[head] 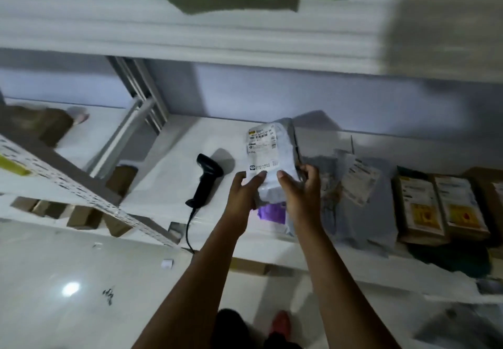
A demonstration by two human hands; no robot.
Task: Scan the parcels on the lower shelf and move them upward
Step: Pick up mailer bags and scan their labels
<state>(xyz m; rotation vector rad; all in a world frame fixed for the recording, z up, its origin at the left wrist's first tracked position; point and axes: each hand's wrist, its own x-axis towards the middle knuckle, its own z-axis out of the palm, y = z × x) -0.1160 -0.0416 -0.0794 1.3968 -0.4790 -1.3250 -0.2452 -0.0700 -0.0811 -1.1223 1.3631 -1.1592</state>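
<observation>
Both hands grip a white parcel (268,163) above the lower shelf (168,174), label up: the left hand (243,194) on its near left edge, the right hand (300,188) around its right side. A black scanner (205,178) lies just left; blurred parcels, seemingly boxes (438,207), sit right.

I see the white parcel (268,155) tilted over the lower shelf (163,163), label up, its near end gripped by my left hand (245,193) and right hand (302,188). The black scanner (206,179) lies just left of it on that shelf. Grey bags (353,182) and brown boxes (435,207) lie to the right.
</observation>
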